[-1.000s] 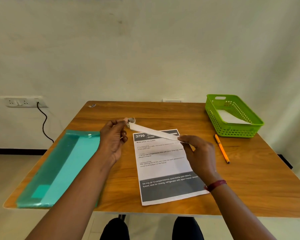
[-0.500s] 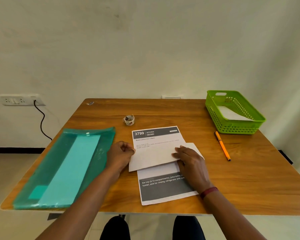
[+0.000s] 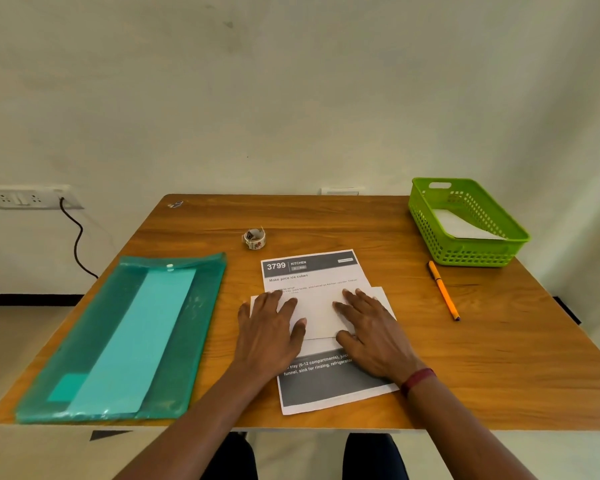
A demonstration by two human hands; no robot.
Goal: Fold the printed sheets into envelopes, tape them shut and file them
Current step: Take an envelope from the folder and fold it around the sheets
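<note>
I see the left hand and right hand spread flat, pressing a folded white sheet onto the printed sheet, tape roll beyond, teal folder at left

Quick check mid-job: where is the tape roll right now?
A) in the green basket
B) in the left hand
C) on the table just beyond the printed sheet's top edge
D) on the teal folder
C: the tape roll sits on the table just past the header of the printed sheet, while the left hand and right hand lie flat on the folded white paper.
</note>
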